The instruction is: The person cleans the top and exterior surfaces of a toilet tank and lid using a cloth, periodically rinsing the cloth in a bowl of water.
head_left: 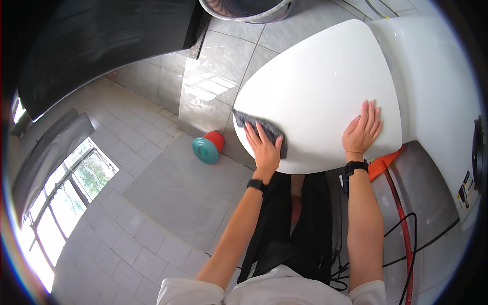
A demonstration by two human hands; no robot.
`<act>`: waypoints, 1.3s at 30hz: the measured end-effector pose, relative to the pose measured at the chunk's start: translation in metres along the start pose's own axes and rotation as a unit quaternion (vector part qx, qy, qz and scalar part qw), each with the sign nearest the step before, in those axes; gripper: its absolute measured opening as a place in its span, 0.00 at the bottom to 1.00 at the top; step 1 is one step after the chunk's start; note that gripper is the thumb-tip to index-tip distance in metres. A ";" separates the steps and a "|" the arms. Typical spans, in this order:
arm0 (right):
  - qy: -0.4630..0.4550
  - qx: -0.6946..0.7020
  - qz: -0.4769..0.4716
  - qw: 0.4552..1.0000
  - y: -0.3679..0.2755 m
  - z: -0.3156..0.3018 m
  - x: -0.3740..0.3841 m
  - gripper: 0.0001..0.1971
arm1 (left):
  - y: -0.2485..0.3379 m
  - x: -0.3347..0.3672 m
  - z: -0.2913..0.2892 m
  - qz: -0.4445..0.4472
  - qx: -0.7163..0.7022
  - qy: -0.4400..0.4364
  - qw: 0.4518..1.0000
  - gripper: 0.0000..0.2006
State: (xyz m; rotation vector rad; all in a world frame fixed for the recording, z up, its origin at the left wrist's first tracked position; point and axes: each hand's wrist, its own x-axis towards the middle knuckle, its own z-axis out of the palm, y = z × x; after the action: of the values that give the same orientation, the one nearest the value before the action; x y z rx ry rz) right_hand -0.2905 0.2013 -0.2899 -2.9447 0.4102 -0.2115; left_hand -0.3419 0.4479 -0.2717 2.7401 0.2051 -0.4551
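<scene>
Beneath both hands is a large white toilet lid [315, 81], lowered and rounded at its corners. A dark grey cloth [283, 147] lies bunched over its left front edge. My left hand [263, 150] presses on this cloth, keeping it against the lid with the fingers spread over it. Flat on the right part of the lid rests my right hand [362, 129], fingers stretched out and nothing in them. Black bands circle both wrists.
A teal and red plunger [207, 147] stands on the grey tiled floor to the left. Far off is a round bucket [249, 19]. A red pole [399, 213] with an orange end and black cables [414, 231] lie on the right. A bright window [66, 188] is at left.
</scene>
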 end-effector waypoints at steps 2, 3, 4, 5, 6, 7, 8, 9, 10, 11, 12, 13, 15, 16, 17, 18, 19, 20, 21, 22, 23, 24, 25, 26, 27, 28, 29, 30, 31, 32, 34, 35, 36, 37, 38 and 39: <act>0.004 -0.007 -0.001 1.000 0.001 0.000 0.001 0.22 | -0.006 -0.035 0.008 -0.011 -0.004 -0.009 1.000 0.41; 0.005 -0.003 -0.001 1.000 0.000 0.000 0.001 0.22 | -0.011 -0.050 0.011 0.001 0.008 -0.019 1.000 0.41; 0.006 0.000 0.000 1.000 -0.001 0.000 0.001 0.22 | -0.016 -0.063 0.013 0.001 0.015 -0.036 0.999 0.42; 0.006 -0.001 0.000 1.000 -0.001 0.000 0.001 0.22 | -0.018 -0.073 0.015 0.007 0.012 -0.048 0.999 0.42; 0.004 -0.002 0.001 1.000 0.000 -0.001 0.002 0.22 | -0.020 -0.080 0.017 0.013 0.008 -0.059 0.998 0.43; 0.003 -0.002 0.001 1.000 -0.001 -0.002 0.003 0.22 | -0.024 -0.083 0.020 0.014 0.009 -0.059 0.998 0.43; 0.003 -0.003 0.002 1.000 -0.001 -0.002 0.002 0.22 | -0.025 -0.083 0.020 0.032 0.008 -0.048 0.998 0.43; 0.006 -0.002 0.003 1.000 -0.002 -0.002 0.003 0.22 | -0.025 -0.083 0.020 0.049 0.007 -0.036 0.998 0.44; 0.010 0.000 0.004 1.000 -0.003 -0.002 0.003 0.22 | -0.024 -0.082 0.022 0.050 0.007 -0.037 0.998 0.44; 0.008 -0.003 0.004 1.000 0.001 -0.002 0.003 0.22 | -0.014 -0.073 0.020 0.059 0.012 -0.059 0.996 0.44; 0.009 -0.004 0.005 1.000 0.003 -0.002 0.003 0.22 | -0.004 -0.060 0.018 0.069 0.018 -0.080 0.994 0.44; 0.010 -0.001 0.005 1.000 0.002 -0.003 0.002 0.22 | 0.005 -0.045 0.017 0.101 0.017 -0.076 0.992 0.45; 0.008 -0.001 0.007 1.000 0.002 -0.003 0.002 0.22 | 0.035 -0.007 0.013 0.139 0.006 -0.060 0.988 0.45; 0.008 -0.002 0.007 1.000 0.003 -0.003 0.002 0.22 | 0.054 0.015 0.011 0.147 -0.004 -0.052 0.988 0.45; 0.006 0.003 0.008 1.000 0.000 0.000 0.000 0.22 | 0.068 0.038 0.008 0.157 -0.009 -0.036 0.987 0.45; 0.009 0.005 0.009 1.000 -0.002 0.001 0.000 0.23 | 0.084 0.060 0.006 0.161 -0.020 -0.018 0.987 0.45; 0.011 -0.001 0.009 1.000 0.002 0.001 0.000 0.23 | 0.105 0.080 0.007 0.166 -0.039 -0.006 0.985 0.45; 0.012 -0.002 0.007 1.000 0.003 0.001 0.001 0.23 | 0.124 0.099 0.008 0.184 -0.047 0.013 0.982 0.44; 0.016 -0.004 0.005 1.000 0.006 0.002 0.000 0.23 | 0.143 0.114 0.010 0.200 -0.059 0.020 0.978 0.44; 0.023 -0.002 0.004 1.000 0.006 0.001 0.002 0.23 | 0.159 0.127 0.010 0.224 -0.065 0.036 0.972 0.44; 0.026 0.008 0.001 1.000 0.004 0.002 0.001 0.22 | 0.171 0.137 0.012 0.234 -0.069 0.047 0.969 0.43; 0.025 0.009 0.001 1.000 0.001 0.004 -0.001 0.22 | 0.180 0.143 0.014 0.245 -0.071 0.060 0.965 0.43; 0.029 0.010 -0.001 1.000 -0.001 0.007 -0.002 0.22 | 0.186 0.147 0.014 0.249 -0.063 0.068 0.964 0.43; 0.034 0.008 -0.003 0.999 -0.001 0.007 -0.002 0.22 | 0.192 0.149 0.016 0.255 -0.060 0.076 0.962 0.43; 0.034 0.006 -0.004 0.999 0.000 0.006 -0.001 0.22 | 0.192 0.149 0.016 0.247 -0.071 0.077 0.963 0.43; 0.029 0.004 -0.004 1.000 0.000 0.005 0.000 0.22 | 0.186 0.148 0.014 0.246 -0.072 0.077 0.963 0.43; 0.023 0.002 -0.005 1.000 0.001 0.004 -0.001 0.22 | 0.178 0.147 0.012 0.265 -0.075 0.055 0.960 0.43; 0.024 0.002 -0.004 1.000 0.002 0.004 0.000 0.22 | 0.168 0.146 0.009 0.285 -0.077 0.035 0.955 0.43; 0.018 0.000 -0.003 1.000 0.005 0.003 0.000 0.22 | 0.156 0.142 0.005 0.271 -0.068 0.029 0.960 0.42; 0.013 -0.003 -0.001 1.000 0.006 0.001 0.001 0.22 | 0.141 0.138 0.001 0.251 -0.063 0.020 0.966 0.42; 0.012 0.009 0.002 1.000 0.001 0.002 0.000 0.22 | 0.100 0.127 -0.012 0.196 -0.028 0.005 0.980 0.42; 0.012 0.011 0.002 1.000 0.002 -0.001 0.002 0.22 | 0.080 0.121 -0.019 0.181 -0.015 0.008 0.983 0.42; 0.010 0.014 0.002 1.000 0.002 -0.002 0.001 0.22 | 0.059 0.115 -0.023 0.164 -0.002 0.010 0.986 0.41; 0.006 0.011 0.000 1.000 0.003 -0.002 0.001 0.22 | 0.039 0.109 -0.027 0.145 0.002 0.003 0.989 0.41; 0.007 0.012 0.002 1.000 0.003 -0.002 0.000 0.22 | 0.021 0.103 -0.031 0.125 0.009 -0.002 0.992 0.41; 0.007 0.011 0.004 1.000 0.001 -0.002 0.000 0.23 | 0.001 0.096 -0.035 0.101 0.019 -0.002 0.995 0.40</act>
State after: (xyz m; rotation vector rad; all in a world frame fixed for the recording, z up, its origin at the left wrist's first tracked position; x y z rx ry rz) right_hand -0.2913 0.2000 -0.2885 -2.9209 0.4187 -0.2345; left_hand -0.2421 0.4672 -0.2729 2.7588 -0.0822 -0.4124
